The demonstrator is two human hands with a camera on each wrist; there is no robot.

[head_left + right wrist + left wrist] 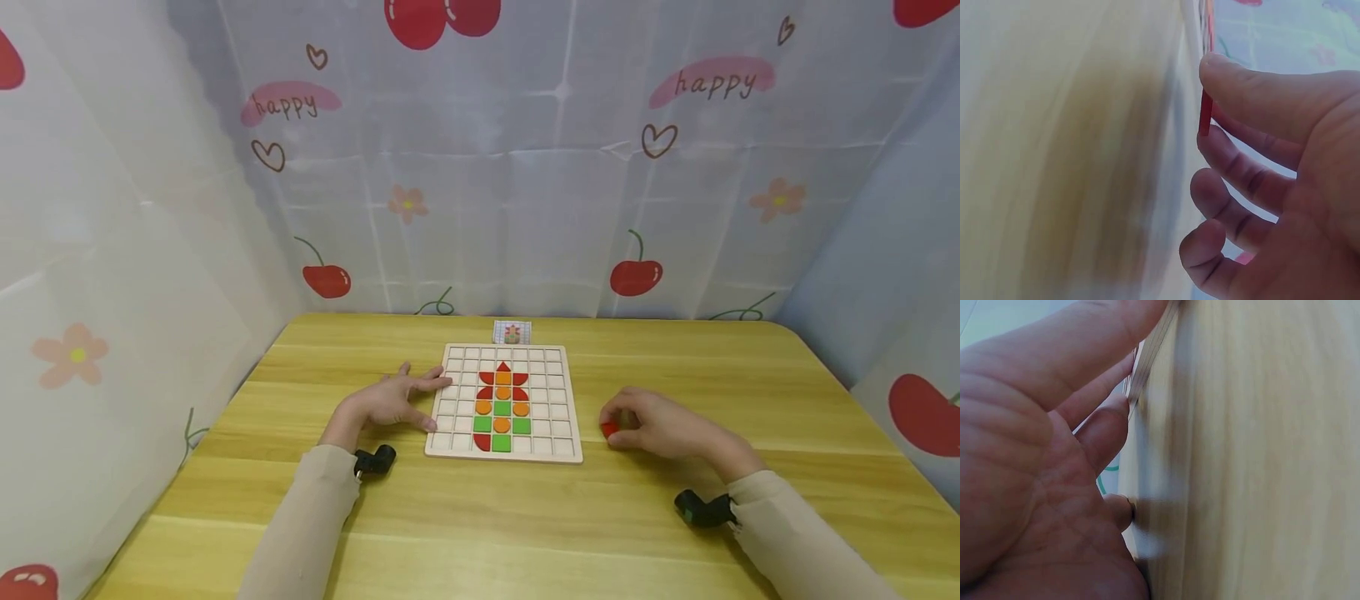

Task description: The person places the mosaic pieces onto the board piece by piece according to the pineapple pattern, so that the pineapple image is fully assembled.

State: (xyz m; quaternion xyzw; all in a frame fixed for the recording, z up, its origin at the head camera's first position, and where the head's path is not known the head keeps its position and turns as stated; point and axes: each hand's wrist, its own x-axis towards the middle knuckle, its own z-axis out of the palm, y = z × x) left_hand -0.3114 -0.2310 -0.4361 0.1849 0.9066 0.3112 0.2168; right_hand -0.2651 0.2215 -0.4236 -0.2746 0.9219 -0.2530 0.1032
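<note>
A pale wooden grid board (457,364) lies flat on the table, with red, orange and green pieces forming a figure down its middle columns. At its bottom row a red quarter-round piece (482,442) sits left of a green square (501,443). My left hand (390,400), fingers spread, rests at the board's left edge, with thumb and fingertips on it. To the right of the board, my right hand (656,423) pinches a small red piece (1207,112) between thumb and fingers. That piece shows edge-on in the right wrist view, so its full shape is hidden.
A small printed card (512,332) with a similar coloured figure lies just behind the board. The wood-grain table (480,533) backs onto a curtain (480,192) printed with cherries. A black wrist camera (703,509) is worn on the right forearm, another (375,460) on the left.
</note>
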